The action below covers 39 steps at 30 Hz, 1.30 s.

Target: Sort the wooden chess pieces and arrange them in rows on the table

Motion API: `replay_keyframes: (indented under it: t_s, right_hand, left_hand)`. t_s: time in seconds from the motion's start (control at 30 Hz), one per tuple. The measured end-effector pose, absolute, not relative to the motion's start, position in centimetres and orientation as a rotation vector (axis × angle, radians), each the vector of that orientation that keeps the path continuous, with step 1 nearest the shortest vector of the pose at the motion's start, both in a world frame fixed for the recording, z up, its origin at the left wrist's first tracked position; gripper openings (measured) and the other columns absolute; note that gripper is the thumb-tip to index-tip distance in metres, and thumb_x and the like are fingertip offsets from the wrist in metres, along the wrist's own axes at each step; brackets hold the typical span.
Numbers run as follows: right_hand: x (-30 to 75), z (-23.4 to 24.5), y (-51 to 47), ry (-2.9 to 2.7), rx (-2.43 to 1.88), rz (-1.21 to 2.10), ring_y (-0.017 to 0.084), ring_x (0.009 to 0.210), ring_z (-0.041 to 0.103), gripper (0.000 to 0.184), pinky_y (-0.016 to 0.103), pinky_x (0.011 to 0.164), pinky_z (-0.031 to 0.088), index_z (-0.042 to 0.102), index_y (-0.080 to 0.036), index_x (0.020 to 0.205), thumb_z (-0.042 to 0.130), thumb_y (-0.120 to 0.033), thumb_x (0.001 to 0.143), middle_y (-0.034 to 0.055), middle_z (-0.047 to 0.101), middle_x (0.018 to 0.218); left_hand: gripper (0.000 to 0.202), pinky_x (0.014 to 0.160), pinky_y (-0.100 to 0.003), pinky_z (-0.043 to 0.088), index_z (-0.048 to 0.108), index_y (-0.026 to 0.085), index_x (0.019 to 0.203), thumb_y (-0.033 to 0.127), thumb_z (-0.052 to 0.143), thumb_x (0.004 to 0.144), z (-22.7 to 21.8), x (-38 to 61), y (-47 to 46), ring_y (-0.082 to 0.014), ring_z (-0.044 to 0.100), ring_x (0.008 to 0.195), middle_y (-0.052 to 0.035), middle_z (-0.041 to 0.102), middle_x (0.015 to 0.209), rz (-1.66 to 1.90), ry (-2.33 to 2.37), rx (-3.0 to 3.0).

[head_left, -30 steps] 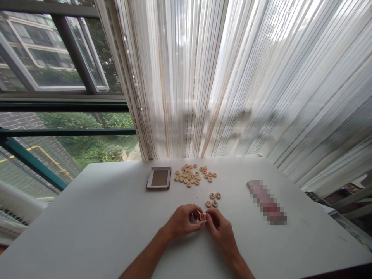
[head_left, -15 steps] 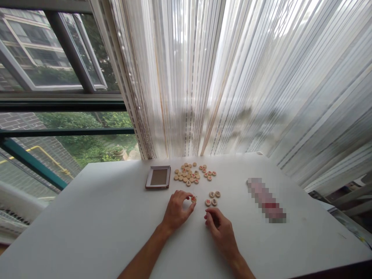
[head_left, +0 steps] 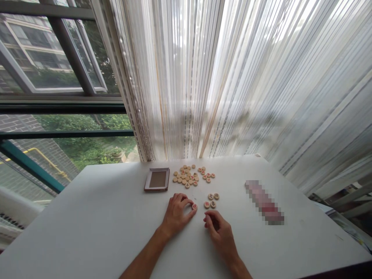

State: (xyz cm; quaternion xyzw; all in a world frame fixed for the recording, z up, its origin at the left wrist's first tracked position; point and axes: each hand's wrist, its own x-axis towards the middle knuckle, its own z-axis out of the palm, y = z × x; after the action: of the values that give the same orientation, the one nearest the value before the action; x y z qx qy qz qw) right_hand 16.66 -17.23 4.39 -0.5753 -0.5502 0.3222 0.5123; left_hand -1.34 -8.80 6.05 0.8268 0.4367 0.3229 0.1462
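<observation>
A round wooden Chinese chess piece (head_left: 194, 207) with a red character is pinched between the thumb and index finger of my left hand (head_left: 176, 213), low over or on the white table. My right hand (head_left: 220, 229) rests to the right with its fingers curled in; no piece shows in it, though the palm is hidden. Just beyond its fingertips lie several face-up chess pieces in a small two-row group, among them a red-marked piece (head_left: 206, 204) and a dark-marked piece (head_left: 216, 196).
A loose cluster of chess pieces (head_left: 183, 176), many blank side up, lies farther back. Several red-marked pieces (head_left: 208, 180) lie to its right. A shallow box (head_left: 146, 182) stands left of the cluster. A blurred-out pinkish object (head_left: 264, 202) lies right on the white table (head_left: 95, 217). Curtains (head_left: 186, 77) hang behind.
My left hand has brought the held piece slightly toward me and to the right, nearer the small group. My right hand has hardly moved. The view has shifted a little.
</observation>
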Motion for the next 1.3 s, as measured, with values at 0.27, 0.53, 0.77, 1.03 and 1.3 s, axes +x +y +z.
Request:
replay_keyframes:
  t_s: [0.27, 0.53, 0.77, 1.03, 1.3]
  right_hand:
    - [18.3, 7.4, -15.4, -1.414, -1.361, 0.622, 0.02, 0.076, 0.071, 0.029, 0.029, 0.071, 0.058, 0.068, -0.018, 0.1, 0.056, -0.044, 0.093, 0.0078, 0.073, 0.088]
    - [22.5, 10.0, -6.2, -1.846, -1.432, 0.298, 0.017, 0.086, 0.068, 0.026, 0.028, 0.074, 0.056, 0.066, -0.019, 0.109, 0.045, -0.027, 0.097, 0.007, 0.071, 0.107]
    - [21.0, 10.0, 1.5, -2.268, -1.343, 0.21, 0.021, 0.109, 0.06, 0.042, 0.034, 0.095, 0.046, 0.068, -0.021, 0.118, 0.047, -0.002, 0.088, 0.0083, 0.068, 0.12]
    - [20.6, 9.2, 4.3, -2.616, -1.312, 0.141, 0.024, 0.103, 0.06, 0.038, 0.031, 0.088, 0.043, 0.071, -0.019, 0.112, 0.054, 0.0, 0.084, 0.0102, 0.072, 0.106]
    - [20.9, 9.5, 4.6, -2.687, -1.322, 0.168, 0.023, 0.102, 0.061, 0.03, 0.03, 0.087, 0.043, 0.07, -0.021, 0.11, 0.055, -0.008, 0.088, 0.0088, 0.071, 0.106]
  left_hand:
    - [0.019, 0.086, -0.041, 0.043, 0.069, 0.024, 0.095, 0.037, 0.071, 0.081, 5.8, -1.4, -8.7, -0.0258, 0.055, 0.097, -0.0061, 0.064, 0.097, 0.965, 1.243, 2.346]
    - [0.011, 0.09, -0.041, 0.045, 0.068, 0.022, 0.096, 0.026, 0.061, 0.088, 5.8, -1.6, -8.3, -0.0251, 0.056, 0.098, -0.0064, 0.066, 0.096, 1.055, 1.21, 2.24]
    - [0.012, 0.089, -0.039, 0.045, 0.068, 0.021, 0.092, 0.022, 0.056, 0.09, 6.1, -1.6, -8.2, -0.0246, 0.057, 0.094, -0.0065, 0.067, 0.093, 1.138, 1.186, 2.204]
    - [0.01, 0.089, -0.039, 0.045, 0.067, 0.02, 0.088, 0.019, 0.057, 0.089, 5.9, -1.7, -7.9, -0.0239, 0.057, 0.093, -0.0059, 0.067, 0.09, 1.181, 1.216, 2.19]
    - [0.009, 0.088, -0.038, 0.045, 0.066, 0.02, 0.088, 0.019, 0.058, 0.089, 5.9, -1.6, -7.9, -0.0238, 0.056, 0.093, -0.0056, 0.066, 0.091, 1.175, 1.188, 2.19]
